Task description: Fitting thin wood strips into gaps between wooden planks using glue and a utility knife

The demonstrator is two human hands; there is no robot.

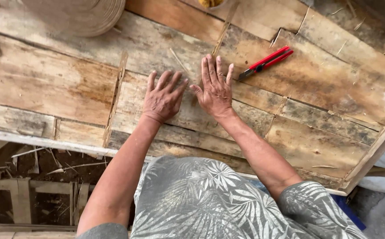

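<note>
Both hands rest palm-down, side by side, on a rough table of weathered wooden planks [316, 137]. My left hand [162, 97] lies flat with fingers spread and holds nothing. My right hand [214, 88] is also flat, fingers spread, its thumb almost touching the left hand. A thin bamboo strip [222, 31] runs from under my right hand toward the table's far edge. A red and black utility knife [265, 62] lies on the planks just right of my right hand, not touched.
A second thin strip [115, 99] lies along the planks left of my left hand. A round coil of woven strip [79, 15] sits at the far left. Scrap wood and litter [28, 186] lie on the ground below the table's near edge.
</note>
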